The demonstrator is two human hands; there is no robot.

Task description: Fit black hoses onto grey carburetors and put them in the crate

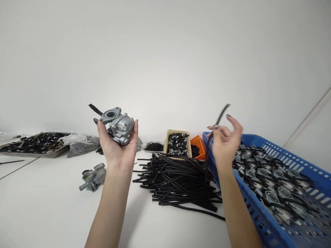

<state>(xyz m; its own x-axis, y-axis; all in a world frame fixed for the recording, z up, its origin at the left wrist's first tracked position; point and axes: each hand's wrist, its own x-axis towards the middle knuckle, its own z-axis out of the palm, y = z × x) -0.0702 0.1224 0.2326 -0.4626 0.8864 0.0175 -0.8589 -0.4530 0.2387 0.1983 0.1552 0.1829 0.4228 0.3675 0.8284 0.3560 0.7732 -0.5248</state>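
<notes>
My left hand [117, 148] is closed round a grey metal carburetor [121, 125], held up above the table with its round flange opening facing me. A short black piece [95, 109] sticks out behind the carburetor to the upper left. In my right hand [224, 137] a thin black rubber hose [221, 115] is pinched between thumb and fingers, one end pointing up and the rest hanging down. A small metal clip [215, 127] sits on that hose at the fingertips. Below and between my hands lies a pile of black hoses [178, 182].
Another carburetor [94, 177] lies on the white table [51, 213] at left. A blue crate [279, 151] of carburetors stands at right. Along the wall are a cream bin [178, 131] of clamped hose pieces, an orange basket [198, 142], black rings [153, 147] and a metal tray [55, 151].
</notes>
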